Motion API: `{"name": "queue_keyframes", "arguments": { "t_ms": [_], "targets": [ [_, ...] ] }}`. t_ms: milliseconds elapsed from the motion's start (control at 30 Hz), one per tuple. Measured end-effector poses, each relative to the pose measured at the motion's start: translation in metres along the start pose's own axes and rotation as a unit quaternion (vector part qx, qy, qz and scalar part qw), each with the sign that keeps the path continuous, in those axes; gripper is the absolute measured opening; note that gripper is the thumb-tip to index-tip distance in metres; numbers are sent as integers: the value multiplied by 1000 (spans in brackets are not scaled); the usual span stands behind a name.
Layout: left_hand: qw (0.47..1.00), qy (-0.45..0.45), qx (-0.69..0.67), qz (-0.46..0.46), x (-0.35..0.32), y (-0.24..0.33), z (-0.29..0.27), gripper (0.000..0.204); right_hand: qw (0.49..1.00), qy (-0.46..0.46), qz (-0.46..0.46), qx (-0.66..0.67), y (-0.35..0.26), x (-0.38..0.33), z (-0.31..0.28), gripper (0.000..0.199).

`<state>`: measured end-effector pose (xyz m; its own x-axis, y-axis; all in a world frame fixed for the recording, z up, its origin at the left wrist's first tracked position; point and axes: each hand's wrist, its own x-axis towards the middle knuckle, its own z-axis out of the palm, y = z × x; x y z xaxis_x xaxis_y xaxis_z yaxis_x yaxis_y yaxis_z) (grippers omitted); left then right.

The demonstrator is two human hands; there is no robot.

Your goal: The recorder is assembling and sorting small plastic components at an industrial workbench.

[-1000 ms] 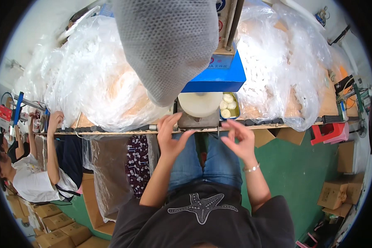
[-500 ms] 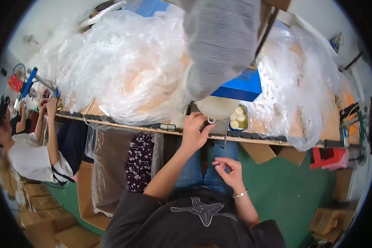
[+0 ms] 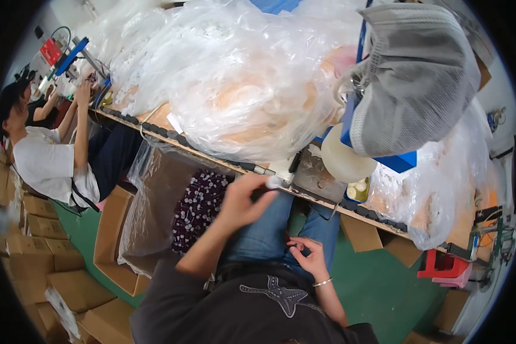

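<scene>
My left hand (image 3: 243, 198) is raised at the near edge of the workbench (image 3: 155, 129), its fingers closed on a small white part (image 3: 274, 182). My right hand (image 3: 309, 257) rests low over my lap on the blue jeans, fingers curled; whether anything is in it cannot be seen. Just beyond the left hand sit a metal fixture (image 3: 315, 175) and a round white lid (image 3: 344, 160). A clear bag (image 3: 203, 206) of small dark parts with white tips hangs beside my left knee.
Big heaps of clear plastic bags (image 3: 241, 80) cover the bench. A grey mesh piece (image 3: 415, 74) hangs close to the camera over a blue box (image 3: 404, 161). Another person (image 3: 46, 155) works at the left. Cardboard boxes (image 3: 40, 241) stand on the green floor; a red stool (image 3: 441, 266) is right.
The view has swung left. My left hand has come off the fixture and now holds a small white part at the bench edge; my right hand stays low over my lap.
</scene>
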<state>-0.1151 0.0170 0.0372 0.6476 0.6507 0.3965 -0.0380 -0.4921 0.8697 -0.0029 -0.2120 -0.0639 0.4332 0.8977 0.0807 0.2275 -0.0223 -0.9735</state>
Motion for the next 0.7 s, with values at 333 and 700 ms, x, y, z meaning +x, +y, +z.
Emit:
{"name": "queue_keyframes", "arguments": {
  "t_ms": [333,700],
  "targets": [
    [916,118,373,87,26,-40,-99,44,997,-51,-11,-63,-1,23,-3,26],
    [873,324,356,78,316,-94,-147,39,997,-58,2,-51,-2,-1,9,26]
  ]
}}
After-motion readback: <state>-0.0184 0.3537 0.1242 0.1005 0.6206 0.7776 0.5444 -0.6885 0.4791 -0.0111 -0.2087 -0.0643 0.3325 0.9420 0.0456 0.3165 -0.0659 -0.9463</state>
